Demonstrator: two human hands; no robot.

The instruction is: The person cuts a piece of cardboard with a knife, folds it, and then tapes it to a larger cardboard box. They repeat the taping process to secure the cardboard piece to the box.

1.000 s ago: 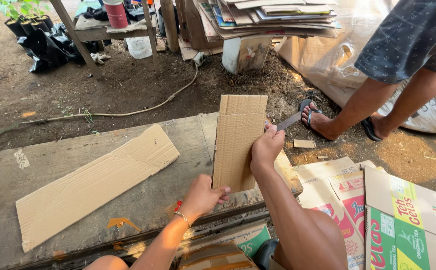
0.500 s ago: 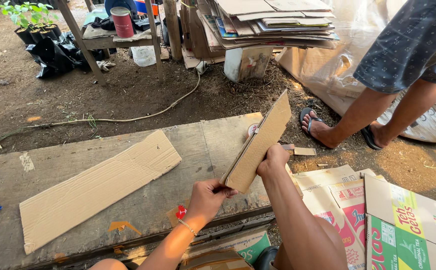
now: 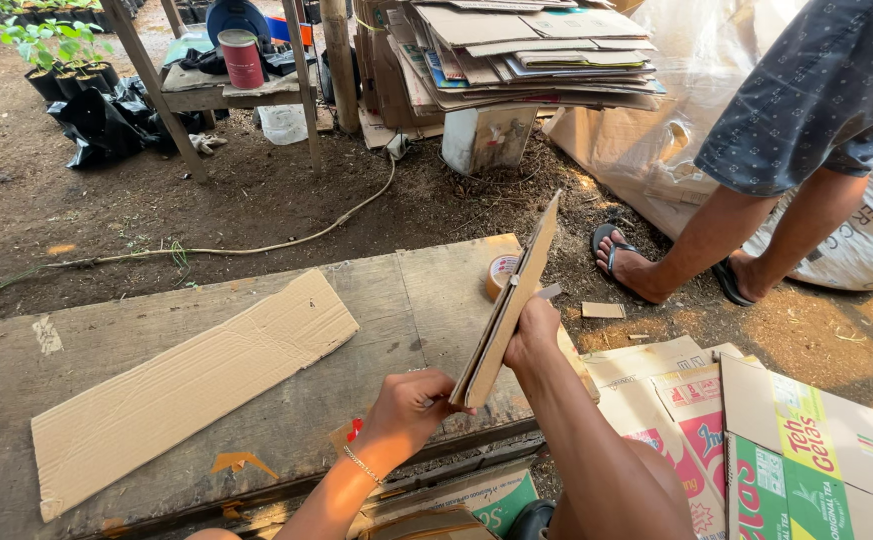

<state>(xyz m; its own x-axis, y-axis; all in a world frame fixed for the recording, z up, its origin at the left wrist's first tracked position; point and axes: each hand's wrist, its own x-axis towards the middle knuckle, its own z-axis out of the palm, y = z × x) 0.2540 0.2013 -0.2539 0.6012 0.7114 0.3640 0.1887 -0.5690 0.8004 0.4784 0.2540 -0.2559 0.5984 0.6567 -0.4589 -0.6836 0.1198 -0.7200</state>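
Tabletop (image 3: 397,300) carries a long cardboard strip (image 3: 187,385) at left. Cardboard piece (image 3: 512,300) held edge-on above the tabletop: left hand (image 3: 412,400) fingers pinch its lower corner, right hand (image 3: 532,335) grips mid-edge. Step judged: trimming or folding; next needs a steady hold.

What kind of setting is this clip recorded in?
Probably an outdoor yard where cardboard is sorted or cut: bare dirt ground, a tall stack of flattened cardboard, a rough wooden bench and potted seedlings.
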